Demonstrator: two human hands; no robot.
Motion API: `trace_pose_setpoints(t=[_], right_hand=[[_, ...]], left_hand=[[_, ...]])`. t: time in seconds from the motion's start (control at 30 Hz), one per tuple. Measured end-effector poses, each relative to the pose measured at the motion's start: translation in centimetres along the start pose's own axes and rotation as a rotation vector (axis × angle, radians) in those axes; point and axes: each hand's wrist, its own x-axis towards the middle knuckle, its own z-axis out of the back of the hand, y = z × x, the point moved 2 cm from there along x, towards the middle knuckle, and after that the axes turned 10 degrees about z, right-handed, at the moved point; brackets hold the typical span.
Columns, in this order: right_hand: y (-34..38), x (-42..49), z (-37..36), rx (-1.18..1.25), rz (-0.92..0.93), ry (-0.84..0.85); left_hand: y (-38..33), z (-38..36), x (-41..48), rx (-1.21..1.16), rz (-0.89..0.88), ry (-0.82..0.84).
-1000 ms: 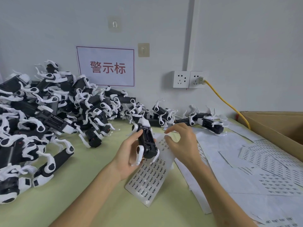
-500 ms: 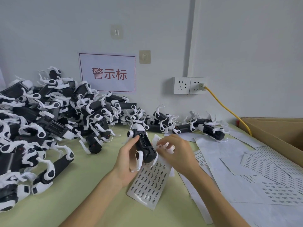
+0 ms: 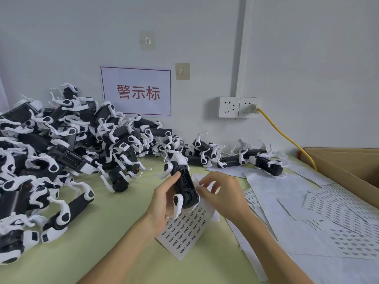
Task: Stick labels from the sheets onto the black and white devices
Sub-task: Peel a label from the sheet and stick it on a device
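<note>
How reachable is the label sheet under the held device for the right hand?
Probably yes. The right hand hovers beside the device, close to the far end of the sheet. The left hand and the device cover only that end; the near part lies bare.

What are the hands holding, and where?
The left hand grips a black and white device around its black middle. The right hand is beside it; whether it pinches a label is unclear.

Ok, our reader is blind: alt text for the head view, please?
A left hand grips a black and white device above a label sheet, the right hand at its side; many more devices lie heaped on the green table, left.
</note>
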Motion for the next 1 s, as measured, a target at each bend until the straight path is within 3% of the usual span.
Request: trace_pose_setpoints(t=[0.17,0.8,1.0], right_hand=[[0.3,-0.1,-0.1,0.012,0.025,-0.018],[-0.3,0.2,0.3,0.179,-0.109,-0.093],[0.1,0.3,0.9,0.293,-0.16,-0.148]], left_hand=[[0.1,0.2,0.0,0.128,0.039,-0.035],[0.1,-0.2,0.2,0.099,-0.005,-0.049],[0.3,0.2,0.4,0.092,-0.073,-0.177]])
